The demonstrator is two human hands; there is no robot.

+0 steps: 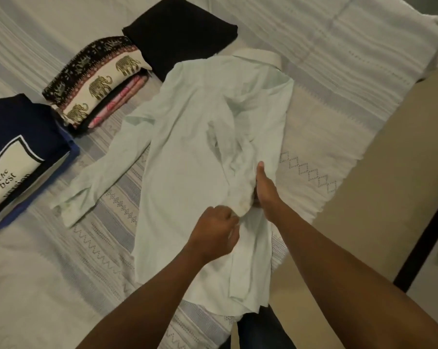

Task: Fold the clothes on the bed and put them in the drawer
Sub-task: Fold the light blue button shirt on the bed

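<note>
Here, from the head camera, a pale long-sleeved shirt (187, 147) lies spread lengthwise on the bed (339, 102), its collar (258, 55) at the far end and its hem at the near edge. One sleeve is already laid in over the body. The other sleeve (104, 167) lies stretched out to the left.

The left hand (213, 233) has its fingers curled and pinches the cloth near the folded-in cuff. The right hand (264, 190) lies with straight, closed fingers pressed along the fold line on that side.

The step in hand seems to be setting this sleeve fold. It would go best if the flat hand holds the crease as a guide while the pinching hand draws the cuff straight down the body, so the bunched wrinkles around it smooth out before the opposite sleeve comes in.

To the left, three folded piles sit well apart from the shirt's body: a navy top (24, 127), an elephant-print cloth (97, 81) and a black garment (180, 31), which the shirt's shoulder touches. The outstretched sleeve ends near the navy top. The bed's right edge runs just beside the shirt, with bare floor (389, 159) beyond it. Open sheet lies beyond the collar and in the near left. No drawer is in view.
</note>
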